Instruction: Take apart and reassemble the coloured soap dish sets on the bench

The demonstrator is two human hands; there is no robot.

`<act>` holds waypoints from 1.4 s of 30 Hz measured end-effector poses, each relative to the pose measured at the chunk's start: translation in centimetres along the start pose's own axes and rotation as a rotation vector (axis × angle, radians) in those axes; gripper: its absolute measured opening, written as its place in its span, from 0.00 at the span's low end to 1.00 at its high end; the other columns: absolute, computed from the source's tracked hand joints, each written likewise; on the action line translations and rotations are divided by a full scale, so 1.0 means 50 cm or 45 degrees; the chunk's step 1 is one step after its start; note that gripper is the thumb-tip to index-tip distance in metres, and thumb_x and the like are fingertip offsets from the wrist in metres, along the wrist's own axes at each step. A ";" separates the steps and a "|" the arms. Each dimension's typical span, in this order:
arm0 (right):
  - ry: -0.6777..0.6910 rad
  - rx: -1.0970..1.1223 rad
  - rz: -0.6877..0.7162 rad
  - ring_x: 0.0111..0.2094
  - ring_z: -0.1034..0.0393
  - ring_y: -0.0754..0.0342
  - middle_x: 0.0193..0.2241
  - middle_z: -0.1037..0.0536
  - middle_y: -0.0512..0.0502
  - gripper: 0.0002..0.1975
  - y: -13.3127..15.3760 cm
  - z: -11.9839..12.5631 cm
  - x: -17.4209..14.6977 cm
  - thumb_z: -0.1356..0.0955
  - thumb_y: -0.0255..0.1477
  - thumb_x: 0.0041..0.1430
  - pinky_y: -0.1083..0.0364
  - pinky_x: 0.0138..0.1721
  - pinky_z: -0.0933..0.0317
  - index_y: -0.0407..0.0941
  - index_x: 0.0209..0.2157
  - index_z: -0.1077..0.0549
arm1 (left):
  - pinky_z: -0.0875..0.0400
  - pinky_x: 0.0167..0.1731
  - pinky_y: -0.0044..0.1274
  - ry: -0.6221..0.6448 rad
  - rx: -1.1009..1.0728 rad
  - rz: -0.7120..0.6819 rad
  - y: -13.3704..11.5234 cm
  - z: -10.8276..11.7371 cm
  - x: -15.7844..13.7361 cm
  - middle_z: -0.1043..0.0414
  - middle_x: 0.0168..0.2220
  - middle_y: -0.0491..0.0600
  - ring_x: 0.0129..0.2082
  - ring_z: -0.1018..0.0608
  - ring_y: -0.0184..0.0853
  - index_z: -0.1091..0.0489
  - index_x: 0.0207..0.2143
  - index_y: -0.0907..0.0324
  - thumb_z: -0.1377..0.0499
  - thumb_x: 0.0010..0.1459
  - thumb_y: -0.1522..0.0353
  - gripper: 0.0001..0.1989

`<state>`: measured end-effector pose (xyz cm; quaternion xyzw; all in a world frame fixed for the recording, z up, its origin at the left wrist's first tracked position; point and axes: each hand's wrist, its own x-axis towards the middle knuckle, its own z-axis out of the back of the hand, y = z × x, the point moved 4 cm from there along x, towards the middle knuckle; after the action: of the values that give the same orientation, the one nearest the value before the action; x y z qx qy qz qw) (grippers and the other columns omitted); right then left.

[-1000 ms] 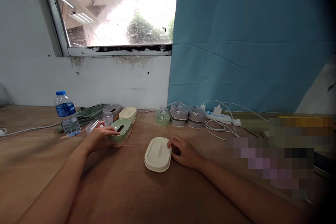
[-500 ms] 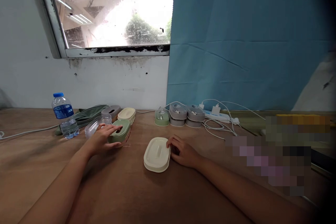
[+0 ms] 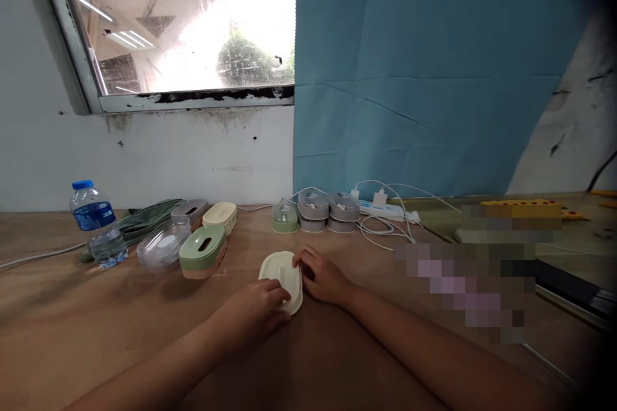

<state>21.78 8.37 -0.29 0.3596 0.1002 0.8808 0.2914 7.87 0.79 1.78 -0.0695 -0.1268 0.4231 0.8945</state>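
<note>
A cream oblong plastic lid (image 3: 281, 263) with a raised bar along its middle lies on the table in front of me. My left hand (image 3: 263, 308) reaches over its near left part, fingers bent on top and thumb by the near edge. Its right edge is held by the curled fingers of my right hand (image 3: 321, 275), which rests on the table. Farther left stands a green and beige oblong box (image 3: 197, 263) with a slot in its top. Clear plastic covers (image 3: 164, 245) lie beside that box.
Cream pieces (image 3: 222, 215) are stacked behind the green box, by a grey slotted piece (image 3: 190, 210). A water bottle (image 3: 99, 225) stands at left. Green (image 3: 285, 217) and grey boxes (image 3: 313, 209) line the back, near a power strip (image 3: 385, 210) with white cables.
My left hand has left the green box and come right onto the cream lid. My right hand keeps its place at the lid's edge. The view has turned slightly right.
</note>
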 end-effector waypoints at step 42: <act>0.095 -0.037 -0.274 0.21 0.42 0.60 0.21 0.33 0.55 0.06 -0.019 0.003 -0.005 0.37 0.22 0.44 0.61 0.24 0.51 0.44 0.27 0.38 | 0.41 0.47 0.25 -0.271 0.282 0.308 0.321 0.145 0.199 0.36 0.46 0.53 0.44 0.30 0.39 0.34 0.46 0.64 0.50 0.49 0.68 0.21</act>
<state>22.42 9.00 -0.68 0.3095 0.1364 0.8585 0.3856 0.00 18.80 6.66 0.0597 -0.1638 0.5440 0.8208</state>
